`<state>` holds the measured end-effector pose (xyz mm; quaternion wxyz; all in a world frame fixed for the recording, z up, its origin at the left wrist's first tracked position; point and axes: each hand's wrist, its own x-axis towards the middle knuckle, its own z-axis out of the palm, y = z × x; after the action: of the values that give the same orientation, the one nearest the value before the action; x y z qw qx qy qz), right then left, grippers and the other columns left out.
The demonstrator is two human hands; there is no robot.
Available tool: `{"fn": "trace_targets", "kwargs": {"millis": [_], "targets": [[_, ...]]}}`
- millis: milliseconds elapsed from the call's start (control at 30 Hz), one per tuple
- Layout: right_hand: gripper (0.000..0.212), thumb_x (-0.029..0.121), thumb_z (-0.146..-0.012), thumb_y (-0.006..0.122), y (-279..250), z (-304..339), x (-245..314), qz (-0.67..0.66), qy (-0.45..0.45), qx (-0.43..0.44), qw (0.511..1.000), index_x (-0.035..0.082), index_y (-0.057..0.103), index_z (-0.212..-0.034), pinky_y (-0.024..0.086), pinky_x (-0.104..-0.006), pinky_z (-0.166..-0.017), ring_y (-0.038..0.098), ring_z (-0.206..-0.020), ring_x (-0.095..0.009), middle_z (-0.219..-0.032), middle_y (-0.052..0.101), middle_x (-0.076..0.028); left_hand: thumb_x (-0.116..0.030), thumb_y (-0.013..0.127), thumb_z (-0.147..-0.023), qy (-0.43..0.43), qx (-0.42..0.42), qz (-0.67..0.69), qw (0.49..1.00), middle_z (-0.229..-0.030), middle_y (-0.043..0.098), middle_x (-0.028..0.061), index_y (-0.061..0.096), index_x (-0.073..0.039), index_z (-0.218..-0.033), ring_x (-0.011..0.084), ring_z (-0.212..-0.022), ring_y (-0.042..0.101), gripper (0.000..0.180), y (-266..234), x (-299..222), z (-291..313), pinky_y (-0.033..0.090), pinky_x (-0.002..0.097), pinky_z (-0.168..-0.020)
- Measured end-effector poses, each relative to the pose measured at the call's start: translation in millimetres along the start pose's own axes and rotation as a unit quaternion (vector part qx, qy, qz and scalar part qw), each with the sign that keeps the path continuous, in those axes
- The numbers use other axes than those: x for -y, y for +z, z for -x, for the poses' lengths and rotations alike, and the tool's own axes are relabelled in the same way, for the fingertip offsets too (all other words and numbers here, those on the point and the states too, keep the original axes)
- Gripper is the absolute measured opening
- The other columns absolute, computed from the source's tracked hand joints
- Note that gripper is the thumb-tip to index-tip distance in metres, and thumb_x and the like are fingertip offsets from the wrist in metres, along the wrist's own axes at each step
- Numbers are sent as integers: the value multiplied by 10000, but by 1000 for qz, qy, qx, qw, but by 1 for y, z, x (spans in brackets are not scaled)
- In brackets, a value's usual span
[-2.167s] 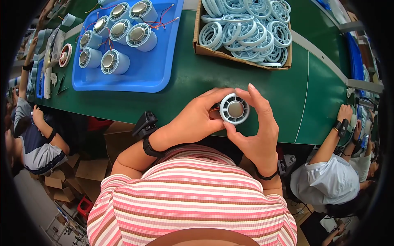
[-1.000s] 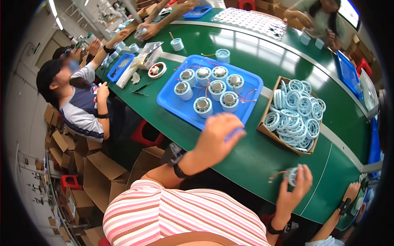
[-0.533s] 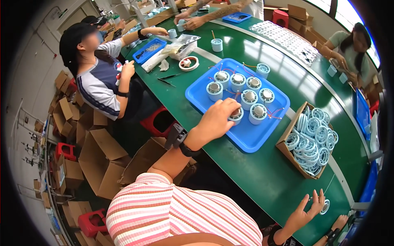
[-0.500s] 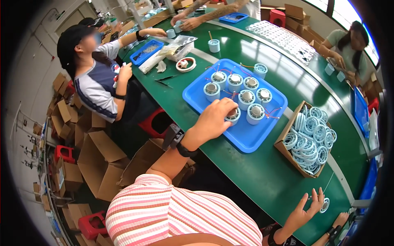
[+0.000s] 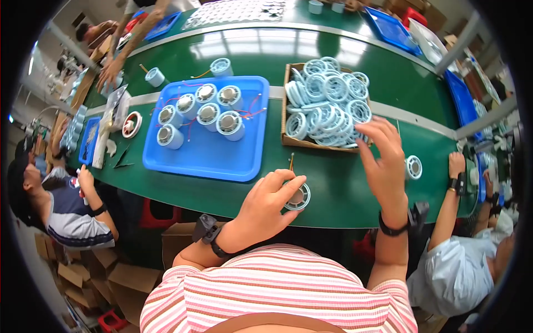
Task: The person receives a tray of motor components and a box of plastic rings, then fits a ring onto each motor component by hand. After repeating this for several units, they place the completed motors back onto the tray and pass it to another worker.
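Observation:
My left hand (image 5: 266,204) is closed around a light-blue cylindrical housing (image 5: 300,197) with a slotted rim and wires sticking up behind it. It is held near the table's front edge, and my fingers cover much of its side. My right hand (image 5: 386,161) has its thumb and fingers apart, with nothing visible between them. It is at the front right corner of a cardboard box (image 5: 319,143) heaped with light-blue plastic rings (image 5: 327,114). Several similar housings (image 5: 208,114) with grey round centres and thin wires stand in the blue tray (image 5: 202,166).
One light-blue ring (image 5: 413,167) lies right of my right hand. Behind the tray stand two more housings, one (image 5: 221,67) close to its rim. A tape roll (image 5: 131,124) and black tweezers (image 5: 123,158) lie left. Co-workers sit at both sides; a co-worker's hand (image 5: 456,164) rests on the table.
The view has swung to the right. My left hand has taken a housing out of the tray to the table's front edge. My right hand has moved from beside the loose ring to the box.

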<state>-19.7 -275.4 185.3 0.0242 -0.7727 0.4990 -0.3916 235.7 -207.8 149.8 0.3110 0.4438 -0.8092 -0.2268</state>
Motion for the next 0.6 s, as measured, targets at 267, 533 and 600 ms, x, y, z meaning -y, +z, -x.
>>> {"fn": "trace_targets", "kwargs": {"millis": [267, 533, 600], "targets": [[177, -3, -851, 691, 52, -64, -16, 80, -153, 19, 985, 45, 720, -1018, 445, -416, -997, 642, -1036, -289, -1033, 708, -87, -157, 880, -713, 30, 1, -122, 992, -1269, 570, 128, 602, -39, -1296, 324, -1252, 514, 657, 12, -15, -3, 399, 473, -1070], [227, 6, -871, 718, -9, -16, 21, -201, 86, 44, 975, -5, 720, -1098, 514, -267, -761, 658, -820, -136, -946, 683, -83, -138, 855, -738, 25, 93, -10, 995, -1330, 563, 153, 503, -27, -1376, 343, -1200, 560, 736, 4, 8, 10, 412, 478, -1058], [258, 5, -869, 728, -19, 13, 23, -215, 122, 100, 964, -13, 715, -1126, 511, -241, -711, 650, -809, -117, -941, 677, -82, -128, 849, -746, -6, 100, 26, 995, -1332, 564, 155, 499, -30, -1381, 346, -1157, 580, 731, 7, 5, 9, 445, 457, -1012]]}}
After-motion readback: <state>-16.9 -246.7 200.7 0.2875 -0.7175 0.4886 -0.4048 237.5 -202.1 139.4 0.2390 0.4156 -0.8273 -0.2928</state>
